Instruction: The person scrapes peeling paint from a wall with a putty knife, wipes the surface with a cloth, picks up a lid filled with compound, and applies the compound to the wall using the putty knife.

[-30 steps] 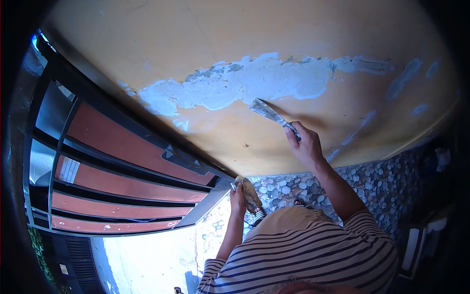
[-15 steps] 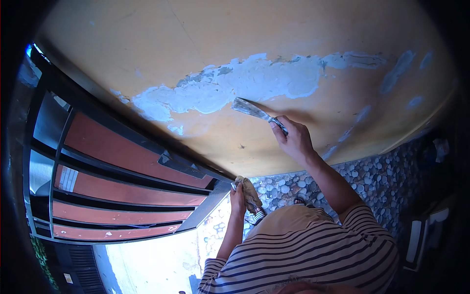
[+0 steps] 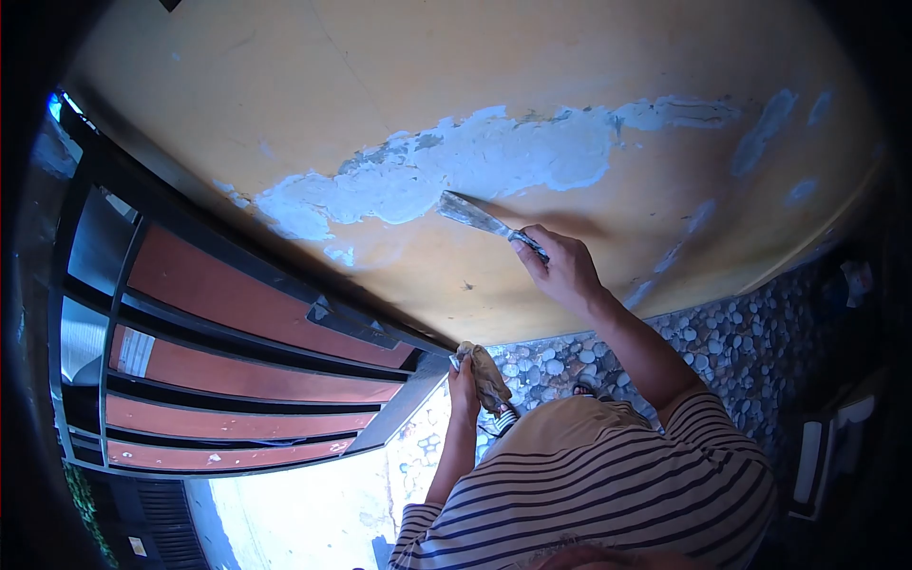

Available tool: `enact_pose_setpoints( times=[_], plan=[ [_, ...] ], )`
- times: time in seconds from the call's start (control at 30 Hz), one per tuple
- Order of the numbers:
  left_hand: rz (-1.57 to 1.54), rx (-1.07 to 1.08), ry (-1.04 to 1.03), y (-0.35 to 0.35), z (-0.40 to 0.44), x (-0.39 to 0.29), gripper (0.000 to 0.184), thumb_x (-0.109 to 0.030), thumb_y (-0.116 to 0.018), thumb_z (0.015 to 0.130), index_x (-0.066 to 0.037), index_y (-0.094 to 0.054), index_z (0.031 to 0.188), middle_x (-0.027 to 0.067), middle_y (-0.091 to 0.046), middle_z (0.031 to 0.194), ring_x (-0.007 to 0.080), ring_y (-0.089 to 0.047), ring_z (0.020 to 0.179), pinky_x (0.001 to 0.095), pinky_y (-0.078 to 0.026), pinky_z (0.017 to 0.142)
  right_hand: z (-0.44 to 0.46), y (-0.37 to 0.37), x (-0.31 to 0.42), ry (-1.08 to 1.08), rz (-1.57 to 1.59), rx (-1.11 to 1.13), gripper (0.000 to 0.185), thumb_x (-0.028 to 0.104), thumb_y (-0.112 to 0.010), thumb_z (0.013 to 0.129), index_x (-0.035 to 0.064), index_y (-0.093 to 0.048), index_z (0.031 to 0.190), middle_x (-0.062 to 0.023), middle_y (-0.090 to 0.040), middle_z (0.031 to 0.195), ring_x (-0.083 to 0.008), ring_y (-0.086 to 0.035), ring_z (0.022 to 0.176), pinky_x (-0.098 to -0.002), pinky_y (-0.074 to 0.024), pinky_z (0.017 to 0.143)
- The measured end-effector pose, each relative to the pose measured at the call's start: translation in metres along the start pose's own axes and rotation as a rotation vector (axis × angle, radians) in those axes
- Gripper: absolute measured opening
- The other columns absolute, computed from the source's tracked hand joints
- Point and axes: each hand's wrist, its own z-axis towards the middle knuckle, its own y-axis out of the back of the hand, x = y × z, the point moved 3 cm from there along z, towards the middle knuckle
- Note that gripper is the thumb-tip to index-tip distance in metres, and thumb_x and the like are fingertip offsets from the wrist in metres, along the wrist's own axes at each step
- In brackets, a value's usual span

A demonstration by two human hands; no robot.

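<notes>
My right hand (image 3: 562,269) is closed round the handle of a putty knife (image 3: 477,216). The knife's blade tip is at the lower edge of a pale, rough patch of filler (image 3: 475,157) on the yellow-orange wall (image 3: 399,275); whether it touches cannot be told. Low near the wall's bottom edge, my left hand (image 3: 463,385) is wrapped round a crumpled, light brown bag or cloth (image 3: 485,378). What is inside that bundle is hidden.
A dark metal gate with red panels (image 3: 247,370) stands at the left, close to my left hand. Below the wall lies a pebble-patterned floor (image 3: 703,351). A white-edged object (image 3: 807,463) is at the lower right. Smaller pale patches (image 3: 765,133) mark the wall's right side.
The putty knife and my right hand have moved left along the lower edge of the filler patch. The view has shifted slightly. My left hand still holds the bundle.
</notes>
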Motion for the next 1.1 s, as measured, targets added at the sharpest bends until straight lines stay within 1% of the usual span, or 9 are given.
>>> enact_pose_setpoints(
  times=[0.03, 0.13, 0.47, 0.57, 0.7, 0.77, 0.9, 1.07, 1.1],
  plan=[
    [0.000, 0.003, -0.004, -0.001, -0.001, -0.001, 0.022, -0.018, -0.054, 0.097, -0.005, -0.054, 0.114, 0.0078, -0.064, 0.097, 0.0187, -0.065, 0.080, 0.0327, -0.056, 0.069, -0.006, 0.007, -0.003, -0.024, -0.010, -0.028, 0.020, 0.025, -0.061, 0.093, 0.0051, -0.061, 0.094, -0.0141, -0.064, 0.072, -0.0337, -0.063, 0.063, -0.0405, -0.0496, 0.058],
    [0.022, -0.017, -0.015, 0.005, 0.004, 0.004, 0.021, -0.018, -0.054, 0.097, -0.005, -0.055, 0.114, 0.0077, -0.065, 0.096, 0.0185, -0.065, 0.079, 0.0322, -0.055, 0.069, -0.025, 0.016, -0.032, -0.163, -0.019, 0.027, 0.020, 0.025, -0.061, 0.094, 0.0054, -0.061, 0.094, -0.0139, -0.064, 0.072, -0.0333, -0.063, 0.063, -0.0400, -0.0493, 0.057],
    [0.101, -0.021, 0.026, -0.008, -0.003, -0.001, 0.021, -0.017, -0.053, 0.097, -0.004, -0.058, 0.113, 0.0070, -0.066, 0.097, 0.0185, -0.066, 0.085, 0.0328, -0.055, 0.073, -0.006, 0.001, -0.008, -0.039, -0.001, -0.059, 0.020, 0.025, -0.061, 0.093, 0.0053, -0.061, 0.094, -0.0148, -0.065, 0.072, -0.0333, -0.064, 0.063, -0.0408, -0.0494, 0.056],
    [0.060, 0.046, -0.016, -0.008, 0.006, 0.002, 0.022, -0.018, -0.054, 0.097, -0.004, -0.057, 0.114, 0.0071, -0.066, 0.098, 0.0184, -0.066, 0.085, 0.0330, -0.055, 0.073, -0.018, 0.012, -0.022, -0.147, -0.036, 0.004, 0.020, 0.025, -0.061, 0.093, 0.0056, -0.061, 0.094, -0.0146, -0.064, 0.071, -0.0330, -0.064, 0.062, -0.0405, -0.0495, 0.056],
    [0.097, 0.076, -0.030, -0.005, 0.005, 0.005, 0.023, -0.018, -0.054, 0.097, -0.004, -0.057, 0.115, 0.0074, -0.065, 0.100, 0.0186, -0.066, 0.086, 0.0332, -0.055, 0.074, -0.011, 0.010, -0.017, -0.130, -0.059, -0.005, 0.020, 0.025, -0.061, 0.093, 0.0053, -0.061, 0.093, -0.0145, -0.063, 0.070, -0.0333, -0.063, 0.062, -0.0407, -0.0492, 0.056],
    [0.078, 0.036, 0.007, -0.007, 0.000, 0.004, 0.024, -0.019, -0.055, 0.097, -0.004, -0.056, 0.115, 0.0076, -0.065, 0.099, 0.0190, -0.066, 0.086, 0.0336, -0.055, 0.073, -0.002, 0.003, -0.004, -0.008, -0.018, -0.067, 0.020, 0.025, -0.061, 0.093, 0.0052, -0.060, 0.093, -0.0147, -0.063, 0.069, -0.0336, -0.063, 0.061, -0.0411, -0.0485, 0.055],
    [0.085, 0.012, 0.017, -0.013, -0.008, -0.005, 0.024, -0.020, -0.056, 0.096, -0.004, -0.056, 0.115, 0.0075, -0.065, 0.098, 0.0191, -0.065, 0.086, 0.0334, -0.055, 0.073, -0.004, -0.004, -0.007, -0.002, -0.011, -0.075, 0.020, 0.025, -0.061, 0.093, 0.0051, -0.060, 0.093, -0.0147, -0.062, 0.069, -0.0337, -0.063, 0.061, -0.0414, -0.0480, 0.055],
    [0.069, 0.005, 0.017, -0.006, -0.005, -0.002, 0.025, -0.020, -0.056, 0.096, -0.005, -0.056, 0.116, 0.0076, -0.066, 0.098, 0.0190, -0.066, 0.085, 0.0331, -0.055, 0.073, -0.037, -0.008, -0.044, -0.210, -0.038, 0.042, 0.023, 0.028, -0.056, 0.097, 0.0052, -0.056, 0.092, -0.0152, -0.060, 0.067, -0.0355, -0.062, 0.061, -0.0429, -0.0468, 0.054],
    [0.068, 0.003, 0.017, -0.002, -0.004, 0.002, 0.025, -0.020, -0.056, 0.096, -0.005, -0.056, 0.116, 0.0076, -0.066, 0.098, 0.0190, -0.066, 0.085, 0.0331, -0.055, 0.073, -0.038, -0.014, -0.043, -0.187, -0.044, 0.041, 0.024, 0.029, -0.053, 0.098, 0.0050, -0.053, 0.092, -0.0158, -0.059, 0.066, -0.0366, -0.060, 0.060, -0.0439, -0.0463, 0.054]
  ],
)
